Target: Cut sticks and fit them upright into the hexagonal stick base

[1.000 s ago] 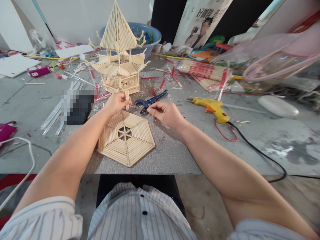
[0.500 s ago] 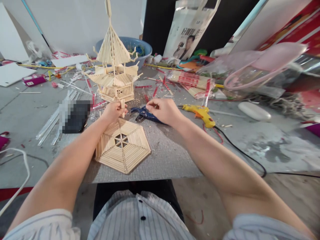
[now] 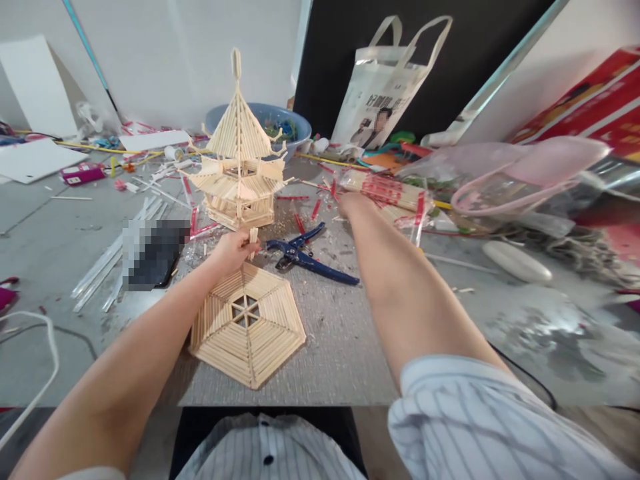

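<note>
My left hand (image 3: 229,252) is closed round a short bundle of wooden sticks (image 3: 253,239), held upright at the far edge of a flat hexagonal stick panel (image 3: 247,327) lying on the grey mat. Just behind it stands a stick-built pagoda model (image 3: 240,170). My right hand (image 3: 353,203) is stretched far forward, next to wrapped packs of sticks (image 3: 395,193) with red labels; its fingers point away from me and are hidden. Blue pliers (image 3: 306,257) lie between the two hands.
A dark pixelated object (image 3: 150,253) lies left of the panel among loose white strips (image 3: 100,263). A blue basin (image 3: 295,127), a white tote bag (image 3: 385,87) and a pink plastic bag (image 3: 525,170) stand at the back. A black cable (image 3: 530,380) runs behind my right arm.
My right hand left the pliers and reached forward to the stick packs; its arm now covers the yellow glue gun. My left hand stayed on the stick bundle. The camera tilted up.
</note>
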A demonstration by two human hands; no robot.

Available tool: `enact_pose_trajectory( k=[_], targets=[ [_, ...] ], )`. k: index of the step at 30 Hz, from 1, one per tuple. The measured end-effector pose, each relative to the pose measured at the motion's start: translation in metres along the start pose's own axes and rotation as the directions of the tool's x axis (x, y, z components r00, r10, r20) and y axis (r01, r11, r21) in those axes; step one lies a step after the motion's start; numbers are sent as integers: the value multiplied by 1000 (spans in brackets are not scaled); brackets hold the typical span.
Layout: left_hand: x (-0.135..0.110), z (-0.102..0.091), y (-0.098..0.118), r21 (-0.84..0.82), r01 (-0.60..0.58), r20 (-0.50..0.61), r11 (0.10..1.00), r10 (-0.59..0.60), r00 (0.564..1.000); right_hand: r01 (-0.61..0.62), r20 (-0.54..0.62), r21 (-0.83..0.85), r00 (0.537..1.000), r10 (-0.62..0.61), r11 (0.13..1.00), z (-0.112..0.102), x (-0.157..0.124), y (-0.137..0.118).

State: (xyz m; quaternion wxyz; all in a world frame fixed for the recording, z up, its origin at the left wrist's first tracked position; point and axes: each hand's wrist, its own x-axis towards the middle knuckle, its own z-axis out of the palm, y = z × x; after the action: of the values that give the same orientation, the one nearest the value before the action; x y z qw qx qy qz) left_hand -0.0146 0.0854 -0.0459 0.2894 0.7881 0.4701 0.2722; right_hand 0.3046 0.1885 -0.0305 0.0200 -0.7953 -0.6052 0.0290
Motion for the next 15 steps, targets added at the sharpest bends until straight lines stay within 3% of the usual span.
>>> enact_pose_trajectory(
  k=[2,9,15],
  targets=[
    [-1,0,2,31,-2,18,1000,2,1000,-66,37,-31,997,68,997,4,4,2],
    [-2,1,4,41,-28,42,999,27,999,-117,38,-61,992,120,991,10,9,-3],
    [-3,1,5,17,-10,0,1000,10,1000,-64,-11,-75,998,63,995,8,0,-12]
  ],
)
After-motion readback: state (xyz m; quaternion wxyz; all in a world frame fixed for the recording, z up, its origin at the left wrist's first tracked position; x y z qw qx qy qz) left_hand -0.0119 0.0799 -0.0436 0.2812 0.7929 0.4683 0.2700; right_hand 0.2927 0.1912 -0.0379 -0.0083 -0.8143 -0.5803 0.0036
